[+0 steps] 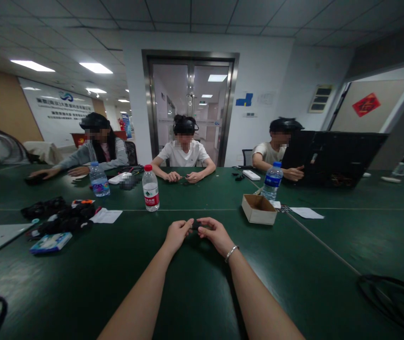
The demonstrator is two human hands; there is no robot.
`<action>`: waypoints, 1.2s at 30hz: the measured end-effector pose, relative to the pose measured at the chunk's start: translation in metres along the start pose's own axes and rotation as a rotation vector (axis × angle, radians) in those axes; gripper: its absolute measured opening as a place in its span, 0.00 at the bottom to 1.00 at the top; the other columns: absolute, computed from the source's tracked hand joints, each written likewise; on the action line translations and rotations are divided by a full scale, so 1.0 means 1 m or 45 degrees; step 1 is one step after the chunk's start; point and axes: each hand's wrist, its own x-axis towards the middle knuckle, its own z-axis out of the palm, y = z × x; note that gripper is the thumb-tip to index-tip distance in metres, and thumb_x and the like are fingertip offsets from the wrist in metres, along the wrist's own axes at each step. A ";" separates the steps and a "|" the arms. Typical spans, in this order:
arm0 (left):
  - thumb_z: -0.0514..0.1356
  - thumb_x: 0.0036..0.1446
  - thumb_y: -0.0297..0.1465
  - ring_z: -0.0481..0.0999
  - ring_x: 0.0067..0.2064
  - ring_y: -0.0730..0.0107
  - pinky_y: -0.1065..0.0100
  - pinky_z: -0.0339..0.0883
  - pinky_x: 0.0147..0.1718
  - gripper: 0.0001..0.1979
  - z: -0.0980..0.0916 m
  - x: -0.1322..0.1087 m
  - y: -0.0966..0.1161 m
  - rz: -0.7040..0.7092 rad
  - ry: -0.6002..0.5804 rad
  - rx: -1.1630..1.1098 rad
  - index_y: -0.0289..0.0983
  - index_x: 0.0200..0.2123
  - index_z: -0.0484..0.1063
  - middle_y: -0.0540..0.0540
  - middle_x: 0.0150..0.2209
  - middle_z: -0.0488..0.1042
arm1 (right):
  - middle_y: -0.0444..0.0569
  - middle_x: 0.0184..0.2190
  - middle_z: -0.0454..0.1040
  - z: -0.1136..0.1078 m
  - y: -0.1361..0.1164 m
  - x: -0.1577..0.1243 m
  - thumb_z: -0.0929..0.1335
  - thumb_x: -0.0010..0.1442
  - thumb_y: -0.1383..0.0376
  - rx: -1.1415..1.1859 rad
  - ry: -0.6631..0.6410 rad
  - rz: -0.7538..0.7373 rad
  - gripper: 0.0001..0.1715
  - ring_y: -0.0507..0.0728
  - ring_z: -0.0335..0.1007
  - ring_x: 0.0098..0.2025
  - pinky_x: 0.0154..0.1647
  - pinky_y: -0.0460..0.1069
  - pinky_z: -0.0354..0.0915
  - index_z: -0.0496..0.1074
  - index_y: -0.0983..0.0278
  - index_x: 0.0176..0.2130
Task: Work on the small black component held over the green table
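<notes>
Over the green table (202, 293), both my hands meet at a small black object (196, 225) whose kind I cannot make out. My left hand (178, 233) pinches its left end between thumb and fingers. On the other side, my right hand (216, 232) grips the right end, its fingers curled; a silver bracelet (231, 254) circles that wrist. Beyond my left hand stands a water bottle with a red cap (151, 189). To the right of my right hand sits a small open cardboard box (258, 215).
Left lie black tangled gear (71, 217), a blue-and-white packet (51, 242) and white paper (106, 216). A blue-capped bottle (272, 182) stands behind the box; another bottle (99, 180) is farther left. Black cable (393, 302) coils at right. Several people in headsets sit across, one behind a black case (332, 158).
</notes>
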 end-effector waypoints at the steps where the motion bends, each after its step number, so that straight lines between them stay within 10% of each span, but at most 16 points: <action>1: 0.53 0.48 0.53 0.61 0.20 0.75 0.72 0.52 0.21 0.27 0.000 0.000 0.000 0.006 0.010 0.020 0.33 0.21 0.70 0.51 0.17 0.64 | 0.48 0.35 0.70 0.000 0.001 0.000 0.75 0.43 0.64 0.008 -0.013 -0.004 0.21 0.50 0.68 0.28 0.30 0.45 0.66 0.72 0.66 0.39; 14: 0.65 0.43 0.39 0.72 0.41 0.65 0.67 0.65 0.39 0.20 -0.004 -0.004 0.006 0.168 -0.127 -0.352 0.35 0.39 0.70 0.43 0.39 0.72 | 0.47 0.22 0.72 0.004 -0.001 0.005 0.76 0.42 0.58 0.106 0.145 0.116 0.23 0.49 0.67 0.23 0.22 0.42 0.63 0.72 0.70 0.34; 22: 0.55 0.50 0.47 0.69 0.24 0.73 0.74 0.58 0.18 0.21 0.002 -0.002 0.002 -0.051 -0.057 -0.259 0.33 0.30 0.69 0.47 0.26 0.69 | 0.47 0.22 0.71 0.004 0.000 0.005 0.76 0.41 0.58 0.145 0.160 0.115 0.22 0.49 0.67 0.23 0.21 0.42 0.63 0.72 0.69 0.33; 28: 0.63 0.45 0.34 0.71 0.42 0.66 0.70 0.66 0.36 0.22 -0.003 -0.005 0.006 0.169 -0.080 -0.349 0.39 0.46 0.66 0.42 0.46 0.68 | 0.48 0.21 0.72 0.003 0.002 0.006 0.76 0.41 0.57 0.143 0.159 0.116 0.23 0.50 0.67 0.22 0.21 0.42 0.63 0.72 0.69 0.33; 32: 0.56 0.51 0.45 0.71 0.27 0.71 0.73 0.61 0.22 0.20 0.001 -0.002 0.002 -0.076 -0.070 -0.276 0.33 0.36 0.68 0.44 0.31 0.70 | 0.48 0.22 0.72 0.004 0.000 0.005 0.76 0.41 0.58 0.124 0.160 0.123 0.23 0.50 0.68 0.23 0.22 0.43 0.63 0.72 0.69 0.33; 36: 0.59 0.49 0.41 0.69 0.28 0.73 0.74 0.61 0.24 0.15 0.000 -0.004 0.002 0.134 -0.117 -0.207 0.34 0.33 0.69 0.48 0.28 0.69 | 0.47 0.21 0.71 0.004 -0.002 0.004 0.76 0.40 0.58 0.154 0.173 0.122 0.22 0.50 0.67 0.23 0.21 0.43 0.62 0.72 0.69 0.32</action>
